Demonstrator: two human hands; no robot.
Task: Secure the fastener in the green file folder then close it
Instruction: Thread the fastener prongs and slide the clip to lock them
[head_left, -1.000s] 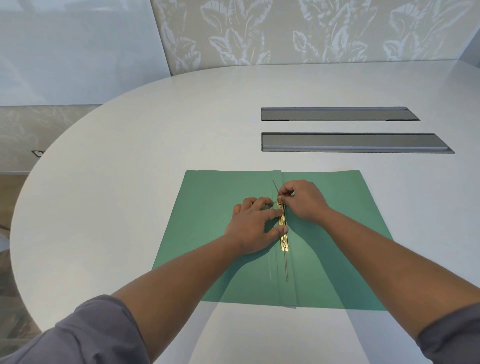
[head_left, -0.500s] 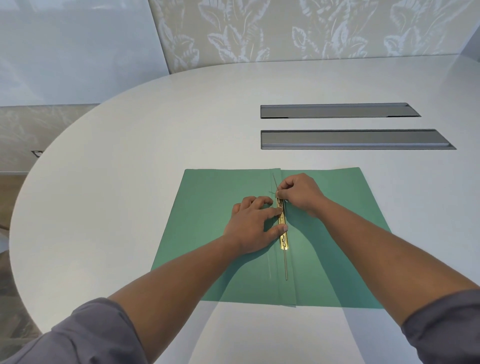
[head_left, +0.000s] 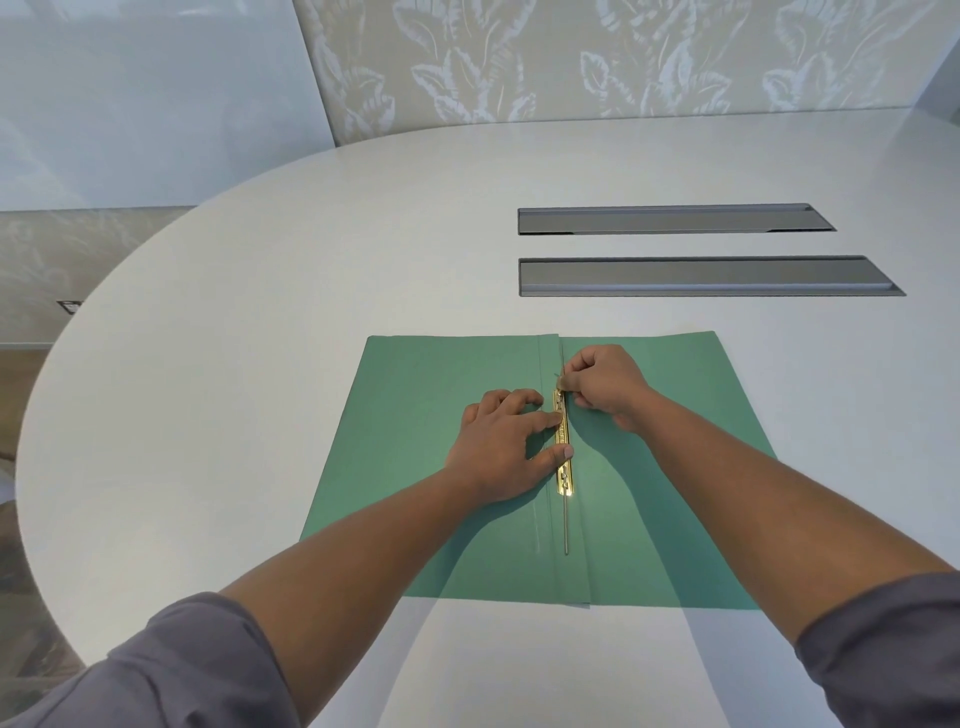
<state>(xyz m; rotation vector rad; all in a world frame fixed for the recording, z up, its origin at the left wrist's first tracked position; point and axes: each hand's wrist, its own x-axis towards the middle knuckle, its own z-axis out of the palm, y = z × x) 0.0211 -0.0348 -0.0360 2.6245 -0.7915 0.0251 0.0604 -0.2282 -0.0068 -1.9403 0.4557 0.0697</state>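
The green file folder (head_left: 431, 415) lies open and flat on the white table, its spine running away from me. Along the spine sits the gold metal fastener (head_left: 564, 467), with a thin metal prong reaching out from its near end. My left hand (head_left: 506, 449) rests flat on the left flap, its thumb and fingertips pressing the fastener bar. At the far end of the bar my right hand (head_left: 605, 384) pinches the far prong, fingers closed on it. That end of the fastener is partly hidden by my fingers.
Two long grey recessed slots (head_left: 675, 219) (head_left: 706, 276) are set into the white table (head_left: 260, 364) beyond the folder. The table's rounded edge curves away on the left. A patterned wall stands behind.
My right hand has pressed the far prong lower toward the spine, from tilted up to nearly down. My left hand has stayed on the fastener bar.
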